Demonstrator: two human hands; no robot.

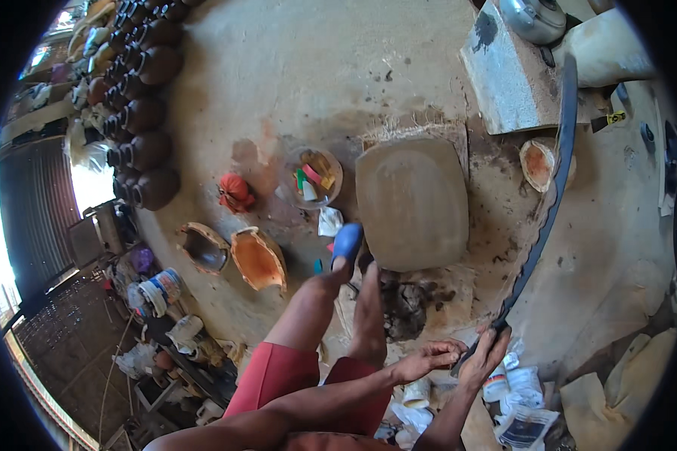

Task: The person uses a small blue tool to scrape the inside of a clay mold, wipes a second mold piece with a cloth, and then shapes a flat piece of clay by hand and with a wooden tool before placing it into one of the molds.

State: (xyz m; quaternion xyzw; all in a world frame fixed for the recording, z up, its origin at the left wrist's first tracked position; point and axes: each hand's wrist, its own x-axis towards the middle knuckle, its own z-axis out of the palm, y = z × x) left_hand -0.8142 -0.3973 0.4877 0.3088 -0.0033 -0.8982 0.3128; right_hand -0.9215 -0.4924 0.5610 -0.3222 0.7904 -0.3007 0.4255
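Note:
My right hand [484,359] is wrapped round the dark lower end of a long, flat blue-grey strip [551,218]. One edge of the strip is wavy, and it curves up past the right side of the floor area; I cannot tell what it is made of. Beside it, my left hand [433,359] is closed with its fingertips pinched close to the strip's dark end; what they hold, if anything, is too small to name. Left of the hands lies a dark wet clay lump [408,307]. Above that is a broad, smooth brown clay slab [412,203] with rounded corners.
A tub of small tools [311,177], a red tied bundle [235,192] and broken pot pieces [259,259] sit left of the slab. Rows of dark pots [144,113] line the upper left. A pale block [508,71] stands upper right; plastic bags [523,391] lie below my hands.

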